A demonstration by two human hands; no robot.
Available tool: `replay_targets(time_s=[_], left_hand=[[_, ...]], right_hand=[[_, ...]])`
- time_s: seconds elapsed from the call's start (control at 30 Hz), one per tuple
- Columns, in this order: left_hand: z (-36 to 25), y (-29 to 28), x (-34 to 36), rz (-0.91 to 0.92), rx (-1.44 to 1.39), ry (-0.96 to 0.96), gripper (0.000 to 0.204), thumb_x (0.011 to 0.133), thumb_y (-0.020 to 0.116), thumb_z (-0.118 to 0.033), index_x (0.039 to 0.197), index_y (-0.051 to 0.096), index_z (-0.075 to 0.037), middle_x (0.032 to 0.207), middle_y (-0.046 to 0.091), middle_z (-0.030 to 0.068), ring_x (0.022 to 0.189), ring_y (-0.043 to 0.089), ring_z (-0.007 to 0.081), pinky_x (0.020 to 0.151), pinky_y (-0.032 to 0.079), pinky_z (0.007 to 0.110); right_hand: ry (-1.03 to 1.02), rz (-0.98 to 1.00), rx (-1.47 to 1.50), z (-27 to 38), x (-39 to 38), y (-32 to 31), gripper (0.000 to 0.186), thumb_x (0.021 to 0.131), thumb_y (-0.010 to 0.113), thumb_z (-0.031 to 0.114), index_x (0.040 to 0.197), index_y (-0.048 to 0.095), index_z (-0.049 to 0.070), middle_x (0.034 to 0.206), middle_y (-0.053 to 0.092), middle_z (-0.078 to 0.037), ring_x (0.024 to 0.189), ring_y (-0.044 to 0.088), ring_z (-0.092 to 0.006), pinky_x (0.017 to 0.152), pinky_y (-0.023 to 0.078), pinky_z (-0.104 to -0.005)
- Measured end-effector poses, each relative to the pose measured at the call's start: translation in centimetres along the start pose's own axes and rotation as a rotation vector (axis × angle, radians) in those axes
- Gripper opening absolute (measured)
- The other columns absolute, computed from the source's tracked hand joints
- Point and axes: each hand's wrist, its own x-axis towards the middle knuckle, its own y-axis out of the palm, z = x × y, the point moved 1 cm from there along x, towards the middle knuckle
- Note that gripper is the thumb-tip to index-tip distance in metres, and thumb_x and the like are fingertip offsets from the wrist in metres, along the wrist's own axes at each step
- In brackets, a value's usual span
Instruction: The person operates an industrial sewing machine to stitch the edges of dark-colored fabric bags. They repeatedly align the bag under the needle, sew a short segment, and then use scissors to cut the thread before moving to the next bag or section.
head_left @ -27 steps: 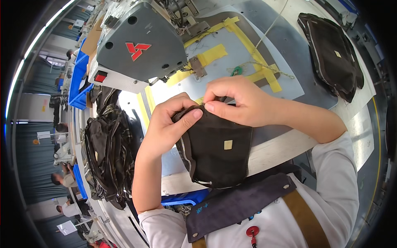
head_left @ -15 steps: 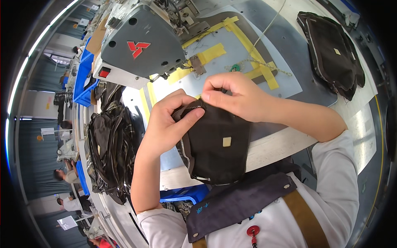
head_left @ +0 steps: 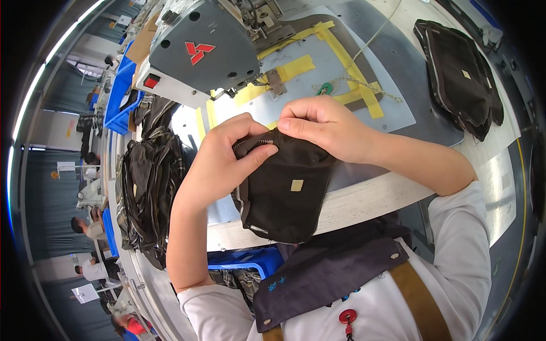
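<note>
Worktable [head_left: 364, 206] below; left fingers [head_left: 260, 157] and right fingers [head_left: 300, 128] pinch dark pouch [head_left: 278, 202].

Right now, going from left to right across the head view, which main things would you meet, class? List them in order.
Curtain → heap of dark fabric → left hand → right hand → dark zippered fabric on the tabletop.
</note>
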Motion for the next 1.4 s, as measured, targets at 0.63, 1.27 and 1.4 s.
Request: replay_targets(time_s=[0.63,1.27,1.4], left_hand=[[1.7,0.7,-0.9,-0.281,-0.219,-0.005,0.019,0.081,0.071,-0.005,0.098,0.063,0.000,0.086,0.064,0.0029,0.081,0.059,0.0107,0.075,0.048,0.025],[6.6,6.7,2.1,-0.368,-0.636,0.071,0.062,0.087,0.069,-0.013,0.141,0.041,0.000,0.111,0.062,0.0112,0.102,0.059,0.0163,0.088,0.049,0.030],[7.0,6.7,1.9,-0.393,-0.601,0.116,0.061,0.087,0.069,-0.014,0.140,0.042,0.000,0.111,0.063,0.0102,0.102,0.059,0.0164,0.088,0.049,0.030]], right_hand=[[0.160,-0.011,0.375,-0.4,-1.0,-0.3,0.033,0.093,0.064,0.028,0.115,0.058,0.004,0.104,0.061,-0.002,0.097,0.055,-0.0092,0.088,0.043,-0.0270],[0.268,-0.342,0.250,-4.9,-5.6,-3.5,0.047,0.089,0.069,0.021,0.124,0.053,-0.005,0.117,0.063,-0.011,0.105,0.061,-0.0173,0.092,0.049,-0.0323],[0.242,-0.378,0.232,-4.6,-5.6,-2.8,0.046,0.089,0.069,0.020,0.124,0.053,-0.005,0.117,0.063,-0.011,0.105,0.061,-0.0172,0.091,0.051,-0.0327]])
